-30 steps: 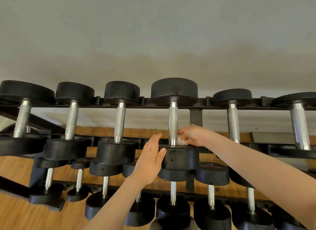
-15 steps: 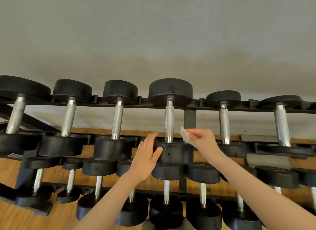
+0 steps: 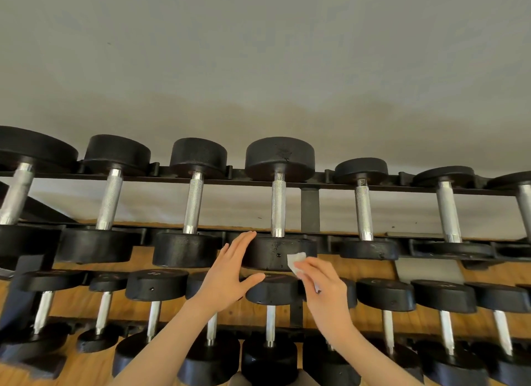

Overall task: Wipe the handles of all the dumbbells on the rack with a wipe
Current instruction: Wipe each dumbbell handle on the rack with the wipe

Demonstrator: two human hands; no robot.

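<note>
Nearest of all, two bare forearms reach up from the bottom edge toward the rack. The left hand has an open grip, fingers straight and together, thumb spread out, its palm set against the left side of the near black head of the middle dumbbell on the top row. The right hand sits just beside it, lower and to the right, its grip closed on a small white wipe, pinched at the fingertips so that a crumpled corner sticks up against the front of that same black head. The wipe is down at the head, well below the knurled steel handle, which stands bare between the two heads. Below the hands runs a lower row of smaller dumbbells with slim bright handles, over a wooden floor. Level with the hands and beyond, the top row stretches left and right, each dumbbell laid across the two black rails, far heads toward the wall. Behind everything rises a plain pale wall.
</note>
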